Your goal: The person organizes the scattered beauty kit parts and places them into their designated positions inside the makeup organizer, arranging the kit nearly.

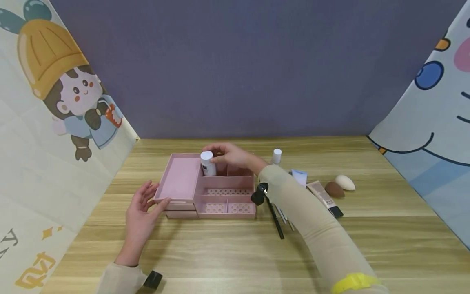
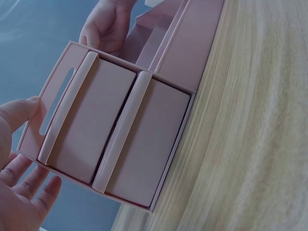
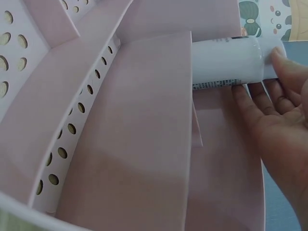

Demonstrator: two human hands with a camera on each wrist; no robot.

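A pink desktop organizer (image 1: 224,181) stands on the table, with two drawers (image 2: 91,120) at its left front. My left hand (image 1: 142,214) rests at its front left corner. The thumb lies against the front edge near the handle slot, and the other fingers spread relaxed along the side. My right hand (image 1: 235,157) grips a white bottle (image 1: 209,168) with a white cap, thumb on the cap and fingers along its side. The bottle is upright in the back compartment beside the flat top tray (image 1: 181,177); the divider hides its lower part in the right wrist view.
Right of the organizer lie a white-capped item (image 1: 277,155), a light blue packet (image 1: 300,177), a beige tube (image 1: 321,195) with a black cap, a brown sponge (image 1: 334,189), a white sponge (image 1: 345,182) and a black pencil (image 1: 276,222) beside thin sticks. A grey-blue panel (image 1: 238,73) stands behind.
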